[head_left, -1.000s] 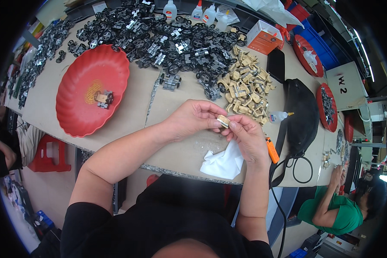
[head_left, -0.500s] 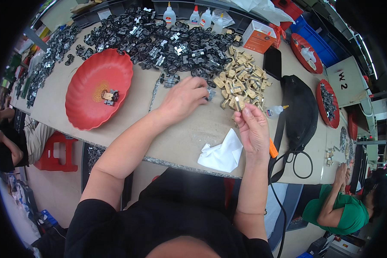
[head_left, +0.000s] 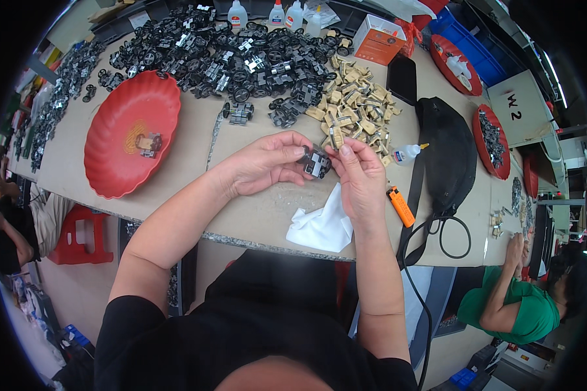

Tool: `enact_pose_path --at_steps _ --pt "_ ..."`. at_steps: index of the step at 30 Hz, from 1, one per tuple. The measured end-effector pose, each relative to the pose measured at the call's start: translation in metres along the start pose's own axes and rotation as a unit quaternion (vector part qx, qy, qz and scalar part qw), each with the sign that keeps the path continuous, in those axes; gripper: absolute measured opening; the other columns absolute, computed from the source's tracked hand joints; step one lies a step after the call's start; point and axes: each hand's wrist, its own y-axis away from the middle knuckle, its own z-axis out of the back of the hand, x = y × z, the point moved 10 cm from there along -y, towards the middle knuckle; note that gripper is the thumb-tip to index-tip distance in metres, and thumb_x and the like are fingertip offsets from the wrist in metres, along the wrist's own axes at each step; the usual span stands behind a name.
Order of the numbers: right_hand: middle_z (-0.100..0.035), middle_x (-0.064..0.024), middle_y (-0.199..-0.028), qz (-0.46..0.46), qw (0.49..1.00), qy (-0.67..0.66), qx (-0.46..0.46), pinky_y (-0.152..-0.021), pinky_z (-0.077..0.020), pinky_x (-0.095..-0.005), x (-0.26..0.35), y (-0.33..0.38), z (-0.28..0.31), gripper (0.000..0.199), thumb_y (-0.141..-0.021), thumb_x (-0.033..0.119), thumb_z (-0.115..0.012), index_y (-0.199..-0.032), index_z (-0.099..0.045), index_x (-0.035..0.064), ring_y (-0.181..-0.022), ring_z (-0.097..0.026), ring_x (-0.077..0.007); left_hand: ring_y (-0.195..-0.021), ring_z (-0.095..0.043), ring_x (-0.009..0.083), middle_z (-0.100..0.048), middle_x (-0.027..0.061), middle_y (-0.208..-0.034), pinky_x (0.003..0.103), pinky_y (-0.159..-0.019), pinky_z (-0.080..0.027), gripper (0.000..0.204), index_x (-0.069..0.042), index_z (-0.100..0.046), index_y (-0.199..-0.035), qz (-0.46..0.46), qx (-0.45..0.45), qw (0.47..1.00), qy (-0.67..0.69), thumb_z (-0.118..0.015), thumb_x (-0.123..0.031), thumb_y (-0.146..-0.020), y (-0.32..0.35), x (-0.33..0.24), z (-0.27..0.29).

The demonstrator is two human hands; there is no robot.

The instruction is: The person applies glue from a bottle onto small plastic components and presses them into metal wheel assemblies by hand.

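Between the fingers of my left hand point(head_left: 261, 163) is a small black toy-car chassis point(head_left: 317, 164) with wheels and a silvery part. My right hand point(head_left: 362, 179) pinches a tan plastic piece point(head_left: 336, 138) with a metallic strip, close beside the chassis. Both hands meet above the near part of the table, over a crumpled white cloth point(head_left: 323, 225). Beyond them lie a heap of black wheeled chassis point(head_left: 241, 62) and a smaller heap of tan pieces point(head_left: 365, 98). A red scalloped tray point(head_left: 101, 146) at the left holds one tan-and-black assembled piece point(head_left: 151, 144).
Right of my hands lie a small glue bottle point(head_left: 406, 154), an orange stick-like object point(head_left: 401, 206), a black waist bag point(head_left: 447, 156) and a dark phone point(head_left: 402, 79). More bottles point(head_left: 238, 14) and an orange-white box point(head_left: 377, 40) stand behind. A co-worker in green point(head_left: 515, 306) sits at right.
My left hand has come back from the edge of the black heap with a chassis. It now meets my right hand, which still holds the tan piece. The whole view has shifted slightly.
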Motion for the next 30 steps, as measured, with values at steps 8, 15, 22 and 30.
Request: enact_pose_path --at_steps 8,15,22,30 --pt "-0.059 -0.0092 -0.091 -0.006 1.000 0.011 -0.009 -0.078 -0.0472 -0.0277 -0.002 0.002 -0.009 0.016 -0.086 0.007 -0.054 -0.099 -0.054 -0.0015 -0.087 -0.059 -0.0174 -0.090 -0.057 0.0143 -0.056 0.0077 -0.098 0.026 -0.078 -0.048 0.019 -0.002 -0.049 -0.103 0.007 -0.089 0.993 0.082 -0.052 -0.009 -0.086 0.003 -0.002 0.013" --pt "-0.060 -0.0104 -0.089 -0.020 0.999 -0.024 0.022 -0.077 -0.0482 -0.0293 -0.008 0.006 -0.016 0.016 -0.086 0.005 -0.053 -0.100 -0.054 -0.0016 -0.086 -0.060 -0.0184 -0.092 -0.056 0.0127 -0.056 0.0069 -0.105 0.026 -0.081 -0.047 0.032 0.000 -0.052 -0.104 -0.010 -0.074 0.992 -0.097 -0.063 0.003 -0.075 0.003 0.001 0.004" --pt "-0.060 -0.0095 -0.089 -0.040 0.996 -0.071 0.032 -0.077 -0.0493 -0.0324 -0.004 0.009 -0.012 0.014 -0.086 0.006 -0.052 -0.099 -0.055 0.0005 -0.084 -0.060 -0.0193 -0.083 -0.057 0.0126 -0.056 0.0046 -0.091 0.024 -0.071 -0.049 0.031 0.000 -0.053 -0.100 -0.154 -0.069 0.859 -0.484 -0.066 0.002 -0.071 0.014 -0.032 -0.016" --pt "-0.060 -0.0088 -0.089 -0.030 0.998 -0.046 0.041 -0.077 -0.0495 -0.0323 0.004 0.008 -0.008 0.014 -0.086 0.005 -0.051 -0.099 -0.055 0.0003 -0.083 -0.061 -0.0188 -0.077 -0.056 0.0108 -0.053 0.0061 -0.090 0.024 -0.065 -0.047 0.031 -0.001 -0.054 -0.090 -0.159 -0.045 0.815 -0.556 -0.046 0.019 -0.068 0.014 -0.035 -0.021"
